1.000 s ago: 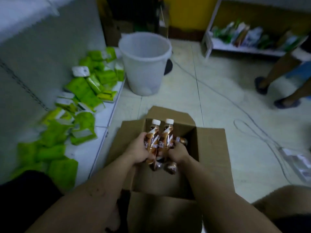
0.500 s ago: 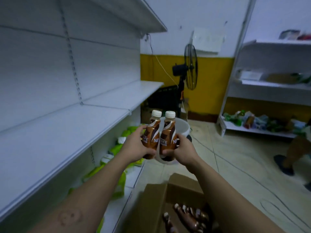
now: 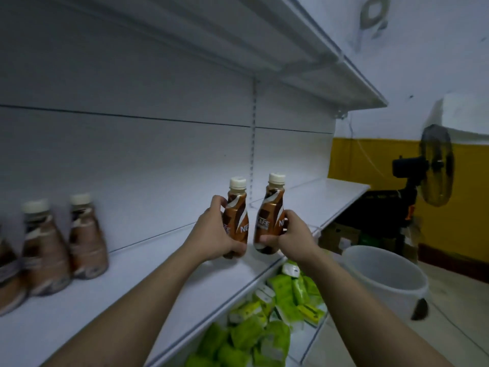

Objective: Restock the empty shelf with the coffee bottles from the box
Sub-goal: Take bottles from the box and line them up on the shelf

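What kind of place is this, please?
Probably a small shop or its stockroom: white slotted retail shelving, identical coffee bottles lined up on it, and green packets on the bottom shelf.

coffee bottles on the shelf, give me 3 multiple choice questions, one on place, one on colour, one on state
1. Where do the green packets lie?
A. on the level below the shelf with the bottles
B. inside the white bucket
C. on the top shelf

2. What colour are the caps of the two held bottles?
A. red
B. cream white
C. black

3. How are the two held bottles carried?
A. both in the left hand
B. one in each hand, upright
C. lying flat on the shelf

Answers:
1. A, the packets are heaped under the front edge of the shelf, left of the bucket.
2. B, the left bottle and the right bottle both show pale cream caps.
3. B, the left hand grips one and the right hand the other, caps up.
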